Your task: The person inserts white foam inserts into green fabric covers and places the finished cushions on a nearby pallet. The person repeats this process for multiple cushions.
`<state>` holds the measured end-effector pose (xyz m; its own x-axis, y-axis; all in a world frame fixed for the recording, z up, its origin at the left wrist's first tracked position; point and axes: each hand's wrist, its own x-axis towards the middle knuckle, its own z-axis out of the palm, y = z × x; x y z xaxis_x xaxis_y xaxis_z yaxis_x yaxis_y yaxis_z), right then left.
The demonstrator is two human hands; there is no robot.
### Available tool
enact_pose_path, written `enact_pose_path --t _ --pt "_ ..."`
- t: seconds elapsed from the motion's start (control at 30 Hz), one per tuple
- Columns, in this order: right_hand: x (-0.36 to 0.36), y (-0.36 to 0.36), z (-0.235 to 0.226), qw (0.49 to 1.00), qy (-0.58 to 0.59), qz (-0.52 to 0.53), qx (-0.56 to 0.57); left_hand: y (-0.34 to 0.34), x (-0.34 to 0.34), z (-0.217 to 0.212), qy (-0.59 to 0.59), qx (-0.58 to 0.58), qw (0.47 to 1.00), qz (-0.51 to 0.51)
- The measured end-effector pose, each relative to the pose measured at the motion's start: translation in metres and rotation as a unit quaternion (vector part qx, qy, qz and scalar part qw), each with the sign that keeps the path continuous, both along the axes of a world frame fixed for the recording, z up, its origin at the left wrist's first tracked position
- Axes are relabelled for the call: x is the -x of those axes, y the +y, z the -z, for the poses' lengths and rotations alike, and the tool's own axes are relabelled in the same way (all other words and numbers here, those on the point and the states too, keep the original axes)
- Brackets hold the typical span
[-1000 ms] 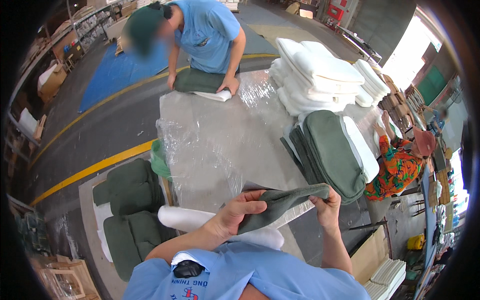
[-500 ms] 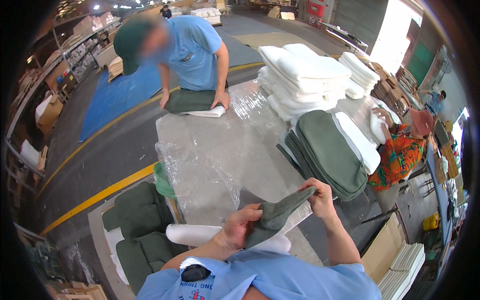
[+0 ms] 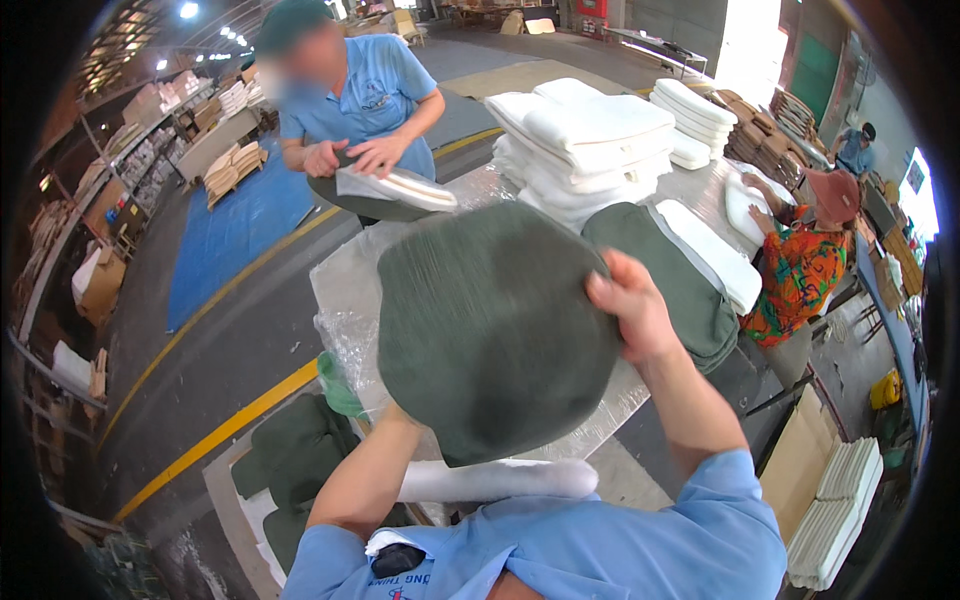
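I hold a dark green fabric cushion cover (image 3: 490,330) lifted up in front of me, spread wide and blocking the table's middle. My right hand (image 3: 625,300) grips its right edge, fingers over the cloth. My left hand is hidden behind the cover; only my left forearm (image 3: 365,470) shows, reaching up to its lower left edge. A white foam pad (image 3: 500,480) lies below the cover near my chest. The plastic-wrapped table (image 3: 345,290) stretches ahead.
Across the table a person in a blue shirt (image 3: 360,100) presses a green cushion (image 3: 385,195). White foam pads (image 3: 590,135) are stacked at the back, green cushions (image 3: 680,280) to the right. A person in an orange patterned shirt (image 3: 795,280) stands right. More green cushions (image 3: 285,460) lie left.
I have raised the green cover from low over the table to up in front of me and spread it wide. The person opposite now holds a cushion upright.
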<state>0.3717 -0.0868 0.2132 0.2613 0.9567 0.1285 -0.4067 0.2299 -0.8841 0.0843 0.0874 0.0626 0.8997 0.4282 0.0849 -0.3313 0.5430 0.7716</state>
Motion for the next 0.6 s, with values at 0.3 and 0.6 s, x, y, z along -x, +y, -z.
enact_pose_path --t 0.3,0.6 --pt "-0.1 0.125 0.042 0.963 -0.068 0.202 0.167 -0.082 -0.058 -0.009 0.093 0.308 0.926 0.197" --pt "-0.077 0.127 0.115 0.959 -0.012 0.122 0.255 -0.082 -0.021 0.014 -0.03 -0.21 0.97 0.122"
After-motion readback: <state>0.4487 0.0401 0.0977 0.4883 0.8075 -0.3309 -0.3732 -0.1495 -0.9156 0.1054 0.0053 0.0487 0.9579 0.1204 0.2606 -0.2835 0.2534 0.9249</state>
